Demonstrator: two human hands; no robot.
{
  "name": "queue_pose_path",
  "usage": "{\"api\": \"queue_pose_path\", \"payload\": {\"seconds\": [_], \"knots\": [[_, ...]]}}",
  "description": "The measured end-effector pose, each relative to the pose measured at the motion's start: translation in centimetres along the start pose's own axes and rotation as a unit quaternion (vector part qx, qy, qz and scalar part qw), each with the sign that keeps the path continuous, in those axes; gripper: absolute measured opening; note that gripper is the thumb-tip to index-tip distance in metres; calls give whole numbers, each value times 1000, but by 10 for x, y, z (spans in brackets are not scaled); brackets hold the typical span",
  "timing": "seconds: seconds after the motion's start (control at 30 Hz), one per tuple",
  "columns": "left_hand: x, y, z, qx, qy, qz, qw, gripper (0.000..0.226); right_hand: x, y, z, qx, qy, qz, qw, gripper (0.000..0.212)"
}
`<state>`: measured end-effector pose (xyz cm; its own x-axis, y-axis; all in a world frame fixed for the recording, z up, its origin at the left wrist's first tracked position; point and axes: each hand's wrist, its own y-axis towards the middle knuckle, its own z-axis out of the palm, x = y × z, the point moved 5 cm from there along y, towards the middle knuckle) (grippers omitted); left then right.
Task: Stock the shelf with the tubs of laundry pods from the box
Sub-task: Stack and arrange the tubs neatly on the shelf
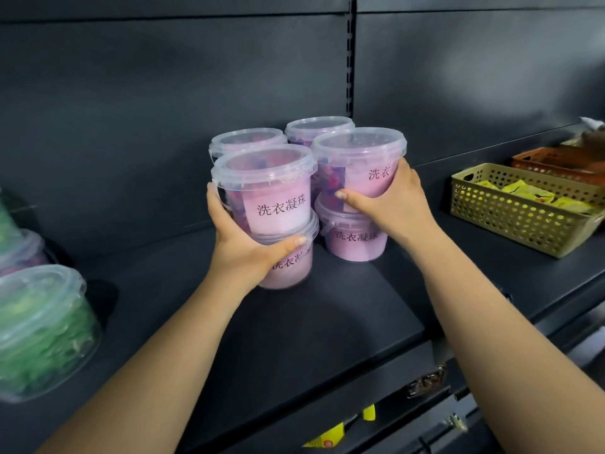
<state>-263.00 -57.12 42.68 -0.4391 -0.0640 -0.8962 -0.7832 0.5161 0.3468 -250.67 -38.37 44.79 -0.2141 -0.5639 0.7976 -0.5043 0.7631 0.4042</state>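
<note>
Clear tubs of pink laundry pods with pink labels stand stacked two high on the dark shelf. My left hand grips the upper front-left tub, which sits on a lower tub. My right hand grips the upper front-right tub, stacked on another lower tub. Two more tubs stand behind, one at the back left and one at the back right. The box is out of sight.
Clear tubs with green contents stand at the shelf's left end. A tan perforated basket with yellow packets and an orange basket sit to the right. A dark back panel rises behind the shelf.
</note>
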Motion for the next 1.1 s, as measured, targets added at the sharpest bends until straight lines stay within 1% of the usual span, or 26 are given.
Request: {"api": "queue_pose_path", "payload": {"seconds": [0.1,0.2,0.33,0.47,0.53,0.67,0.73,0.77,0.8,0.9,0.97,1.03,1.1], "knots": [[-1,-3,-1,-3,6,-7,1000,128,1,3,-3,15,-9,-6,1000,92],[1,-3,-3,0,0,-6,1000,126,-1,5,-3,22,-17,-11,1000,93],[5,-4,-3,3,-1,-8,1000,124,-2,7,-5,35,-22,-17,999,103],[8,-3,-1,-6,-2,-7,1000,125,-4,10,-7,47,-11,-25,999,95],[10,-2,1,-8,-2,-7,1000,127,-4,9,-7,47,-2,-19,999,95],[10,-4,3,-11,10,-24,1000,134,-6,2,-5,46,22,-1,999,86],[10,-6,1,-14,18,-27,999,137,-5,-6,-5,42,11,12,999,84],[9,-8,-1,-9,15,-27,999,135,-3,-11,-6,33,0,15,999,81],[8,-10,-4,0,8,-31,999,127,0,-18,-8,19,-20,10,1000,76],[-6,-24,-25,17,2,-26,1000,74,24,-44,-16,-49,-114,-41,991,61],[-14,-35,-52,-4,22,-6,1000,56,50,-67,-16,-88,-131,-80,984,53],[-26,-47,-86,-22,28,25,999,36,77,-87,-7,-90,-107,-103,985,46],[-40,-64,-125,-23,42,59,997,14,109,-109,14,-50,-80,-125,988,39]]}}
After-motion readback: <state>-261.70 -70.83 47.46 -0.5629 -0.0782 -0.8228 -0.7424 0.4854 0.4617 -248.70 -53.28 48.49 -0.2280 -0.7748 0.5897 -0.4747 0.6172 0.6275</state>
